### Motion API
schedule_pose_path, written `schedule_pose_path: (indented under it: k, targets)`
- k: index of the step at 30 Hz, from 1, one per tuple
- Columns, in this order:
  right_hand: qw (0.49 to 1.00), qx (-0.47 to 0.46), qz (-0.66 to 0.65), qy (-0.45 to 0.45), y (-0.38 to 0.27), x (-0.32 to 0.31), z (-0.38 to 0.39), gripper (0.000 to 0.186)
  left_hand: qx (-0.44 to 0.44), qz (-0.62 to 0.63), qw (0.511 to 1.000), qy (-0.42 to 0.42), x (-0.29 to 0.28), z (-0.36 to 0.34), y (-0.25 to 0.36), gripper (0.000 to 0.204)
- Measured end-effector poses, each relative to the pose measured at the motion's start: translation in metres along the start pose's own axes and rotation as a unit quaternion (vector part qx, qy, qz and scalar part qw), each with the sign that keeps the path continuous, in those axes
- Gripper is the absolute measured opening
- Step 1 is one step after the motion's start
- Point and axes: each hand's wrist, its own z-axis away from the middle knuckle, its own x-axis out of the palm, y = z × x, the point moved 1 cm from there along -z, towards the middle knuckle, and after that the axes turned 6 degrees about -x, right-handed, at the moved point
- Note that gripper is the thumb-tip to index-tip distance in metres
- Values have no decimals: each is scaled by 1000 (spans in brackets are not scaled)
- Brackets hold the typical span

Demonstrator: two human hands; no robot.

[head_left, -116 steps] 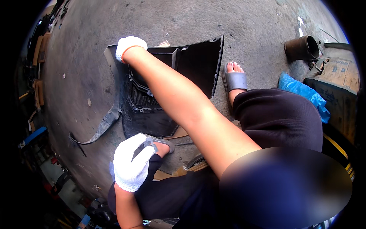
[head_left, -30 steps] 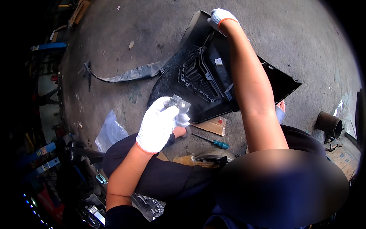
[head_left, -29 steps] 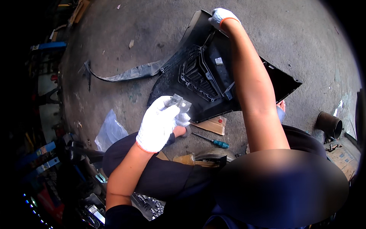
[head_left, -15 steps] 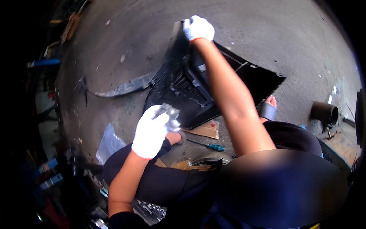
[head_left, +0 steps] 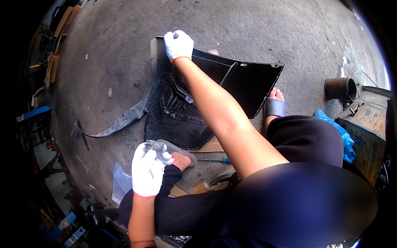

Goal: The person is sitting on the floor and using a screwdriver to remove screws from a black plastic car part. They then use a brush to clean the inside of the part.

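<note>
My right hand (head_left: 178, 46), in a white knitted glove, is closed on the upper left edge of a large black plastic panel (head_left: 256, 84) lying on the concrete floor, with a ribbed, vented section (head_left: 178, 109) in its middle. My left hand (head_left: 147, 169), also gloved, pinches a small grey bracket-like piece (head_left: 150, 144) below the panel's lower left corner. A long bent dark strip (head_left: 115, 130) extends leftward from the panel. My right forearm hides part of the panel.
A teal-handled screwdriver (head_left: 225, 160), cardboard (head_left: 204, 145) and a clear bag (head_left: 121, 180) lie near my feet. At right stand a rusty metal cylinder (head_left: 337, 89) and a worn box (head_left: 364, 118) beside a blue bag (head_left: 347, 144). Clutter (head_left: 37, 111) lines the dark left side.
Since a second ago, the view has shifted, so the panel and both hands appear further left and lower. My right hand stays at the panel's edge; my left still holds the grey piece.
</note>
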Motion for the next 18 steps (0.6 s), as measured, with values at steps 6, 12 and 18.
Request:
schedule_pose_path:
  k: [6, 12, 18]
  targets:
    - [977, -98, -61, -177, 18, -2, -24, 41, -21, -4, 1000, -6, -1, -1, 0, 21]
    - [984, -151, 25, -94, -3, 7, 0, 42, -15, -43, 999, 0, 7, 1, -1, 23]
    - [999, -7, -10, 52, -6, 16, 8, 43, -15, -23, 1000, 5, 6, 4, -1, 24]
